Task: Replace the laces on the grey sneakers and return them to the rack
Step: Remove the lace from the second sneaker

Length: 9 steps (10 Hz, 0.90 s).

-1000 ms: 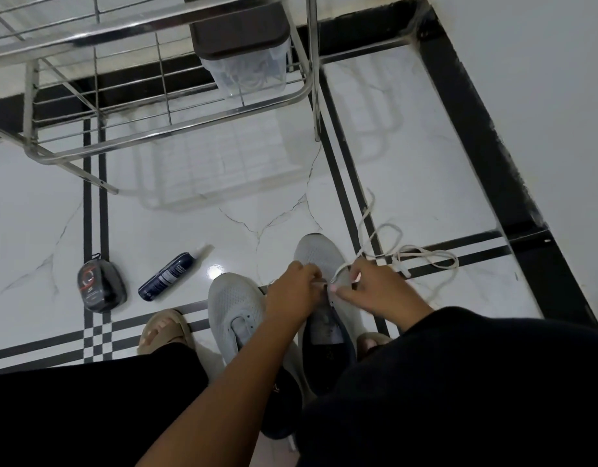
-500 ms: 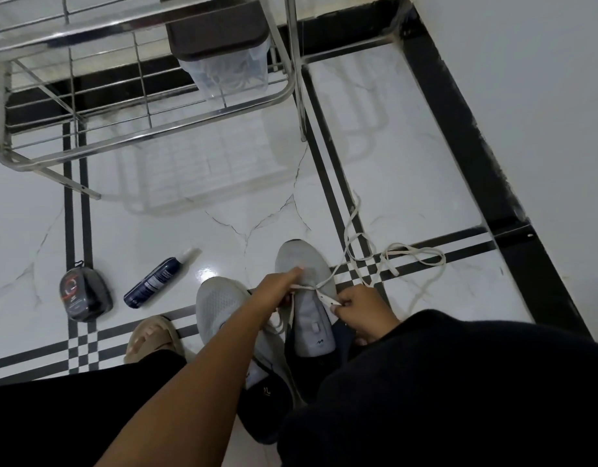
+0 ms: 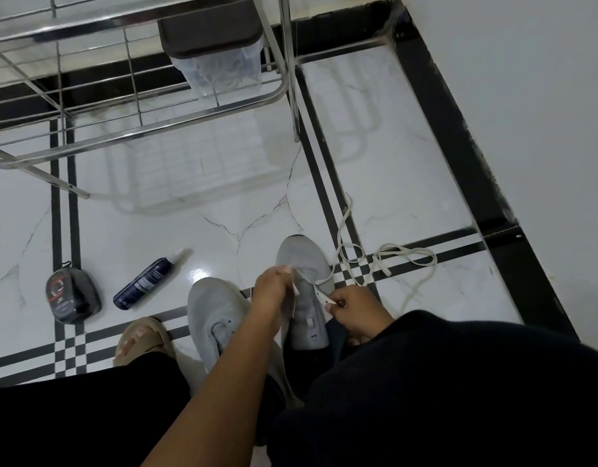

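1. My left hand (image 3: 274, 288) has its grip pinched on one run of the white lace (image 3: 385, 261) over the right-hand grey sneaker (image 3: 304, 291), while my right hand (image 3: 355, 306) pinches the lace tip at that shoe's eyelets.
2. Both sneakers sit on the floor (image 3: 409, 163) between my feet; the left-hand sneaker (image 3: 216, 315) beside it shows bare eyelets (no lace in it that I can see). The rack (image 3: 139, 143) stands well apart, ahead of me.
3. What could go wrong: the long slack looped on the floor to my right may knot or snag as I pull, and an uneven pull would leave one end too short to tie.
4. The tip could miss or fray against the eyelet if my pinch slips.
5. Hard to make out: which eyelet the tip is at, since my fingers cover it. My forearm hides both heels, and my dark clothing cuts off the near floor.
6. A spray bottle (image 3: 144, 283) and a small dark pouch (image 3: 72, 294) lie to my left.
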Tool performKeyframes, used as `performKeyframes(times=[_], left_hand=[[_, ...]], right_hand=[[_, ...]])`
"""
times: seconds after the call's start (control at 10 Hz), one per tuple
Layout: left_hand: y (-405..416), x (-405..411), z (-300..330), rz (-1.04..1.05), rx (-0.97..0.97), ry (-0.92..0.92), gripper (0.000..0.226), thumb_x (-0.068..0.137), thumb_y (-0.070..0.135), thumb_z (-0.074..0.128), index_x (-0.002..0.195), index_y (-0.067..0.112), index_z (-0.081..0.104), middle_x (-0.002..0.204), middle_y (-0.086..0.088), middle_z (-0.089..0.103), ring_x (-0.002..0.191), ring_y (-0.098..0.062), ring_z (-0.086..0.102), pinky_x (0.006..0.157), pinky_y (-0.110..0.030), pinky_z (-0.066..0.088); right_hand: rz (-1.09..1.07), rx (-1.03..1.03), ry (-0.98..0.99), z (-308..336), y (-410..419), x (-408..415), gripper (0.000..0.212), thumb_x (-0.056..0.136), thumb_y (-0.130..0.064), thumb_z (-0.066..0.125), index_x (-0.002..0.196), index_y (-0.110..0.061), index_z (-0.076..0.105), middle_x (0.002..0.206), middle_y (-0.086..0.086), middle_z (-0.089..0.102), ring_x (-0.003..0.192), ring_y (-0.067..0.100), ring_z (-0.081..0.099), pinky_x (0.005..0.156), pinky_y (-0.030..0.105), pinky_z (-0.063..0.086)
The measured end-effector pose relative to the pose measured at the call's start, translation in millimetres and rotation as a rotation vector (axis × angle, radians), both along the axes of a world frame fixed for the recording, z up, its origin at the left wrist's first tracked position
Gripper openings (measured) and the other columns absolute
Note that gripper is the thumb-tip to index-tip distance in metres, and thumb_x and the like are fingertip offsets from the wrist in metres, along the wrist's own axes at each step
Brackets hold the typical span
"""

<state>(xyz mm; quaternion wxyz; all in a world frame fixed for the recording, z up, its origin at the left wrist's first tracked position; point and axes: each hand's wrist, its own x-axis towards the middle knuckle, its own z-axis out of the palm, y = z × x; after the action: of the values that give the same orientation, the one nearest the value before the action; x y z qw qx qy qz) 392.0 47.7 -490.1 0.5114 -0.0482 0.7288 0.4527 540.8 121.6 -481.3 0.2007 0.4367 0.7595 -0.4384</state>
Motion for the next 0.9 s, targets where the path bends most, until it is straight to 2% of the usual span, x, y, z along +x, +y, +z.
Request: performKeyframes(times=[0.1,0.2,0.3,0.4,0.5,0.6,0.7,0.8,0.9], left_hand=[[-14,-30,8,0.751,0.363,-0.554,0.023,0.093,0.011,0.044,0.073,0.013,0.056,0.068,-0.001,0.056,0.069,-0.013,0.053,0.078,-0.028,0.044],[-19,-30,13,0.661,0.251,-0.493,0.028,0.098,0.021,0.038,0.075,0.011,0.049,0.063,-0.004,0.054,0.063,-0.017,0.050,0.081,-0.032,0.045],[-15,-14,5,-0.401,-0.213,0.232,0.031,0.098,0.043,0.041,0.091,0.014,0.049,0.070,-0.002,0.056,0.069,-0.021,0.056,0.071,-0.033,0.046],[-16,-3,1,-0.950,-0.210,0.702,0.020,0.095,0.043,0.047,0.098,0.024,0.046,0.086,0.003,0.060,0.081,-0.021,0.060,0.077,-0.036,0.049],[-7,10,4,-0.951,-0.096,0.980,0.010,0.095,0.035,0.048,0.098,0.025,0.049,0.096,0.004,0.058,0.085,-0.021,0.059,0.085,-0.036,0.042],[2,15,4,-1.106,-0.192,1.091,0.020,0.095,0.038,0.048,0.109,0.027,0.059,0.108,0.002,0.054,0.097,-0.020,0.057,0.089,-0.037,0.037],[4,17,1,-1.151,-0.272,1.091,0.024,0.096,0.036,0.049,0.112,0.027,0.064,0.112,0.000,0.054,0.100,-0.020,0.055,0.092,-0.036,0.038],[6,22,-2,-1.125,-0.270,1.090,0.022,0.094,0.031,0.053,0.113,0.022,0.059,0.113,0.000,0.055,0.101,-0.021,0.055,0.092,-0.036,0.038],[5,24,-4,-1.121,-0.309,1.105,0.026,0.089,0.027,0.060,0.113,0.019,0.053,0.114,-0.001,0.055,0.101,-0.021,0.056,0.091,-0.036,0.038]], right_hand=[[-0.065,0.030,0.046,-2,2,2,0.044,0.093,-0.022,0.059,0.053,-0.031,0.042,0.058,-0.009,0.044,0.060,0.006,0.046,0.055,0.020,0.032],[-0.053,0.058,0.033,-1,3,-4,0.046,0.093,-0.023,0.058,0.052,-0.030,0.039,0.057,-0.009,0.042,0.063,0.012,0.047,0.059,0.025,0.034],[-0.050,0.046,0.031,-1,1,-2,0.044,0.092,-0.020,0.057,0.053,-0.029,0.040,0.058,-0.009,0.045,0.060,0.006,0.046,0.055,0.021,0.031],[-0.029,0.054,0.026,0,1,-1,0.045,0.093,-0.020,0.057,0.053,-0.029,0.037,0.058,-0.009,0.042,0.060,0.009,0.045,0.055,0.023,0.030],[0.002,0.067,0.018,4,1,-3,0.044,0.093,-0.019,0.055,0.055,-0.030,0.035,0.060,-0.010,0.041,0.065,0.012,0.045,0.063,0.025,0.032],[0.038,0.072,0.032,7,1,-3,0.043,0.092,-0.016,0.053,0.055,-0.028,0.035,0.060,-0.009,0.041,0.059,0.004,0.041,0.053,0.021,0.026],[0.064,0.070,0.023,8,1,-3,0.042,0.093,-0.016,0.053,0.057,-0.028,0.034,0.060,-0.009,0.041,0.061,0.009,0.043,0.053,0.021,0.025],[0.106,0.075,0.002,10,1,-5,0.041,0.094,-0.018,0.052,0.058,-0.029,0.034,0.062,-0.009,0.040,0.073,0.017,0.049,0.066,0.023,0.031],[0.127,0.078,-0.001,11,1,-6,0.042,0.094,-0.018,0.051,0.058,-0.030,0.032,0.062,-0.010,0.039,0.077,0.018,0.049,0.069,0.025,0.031]])
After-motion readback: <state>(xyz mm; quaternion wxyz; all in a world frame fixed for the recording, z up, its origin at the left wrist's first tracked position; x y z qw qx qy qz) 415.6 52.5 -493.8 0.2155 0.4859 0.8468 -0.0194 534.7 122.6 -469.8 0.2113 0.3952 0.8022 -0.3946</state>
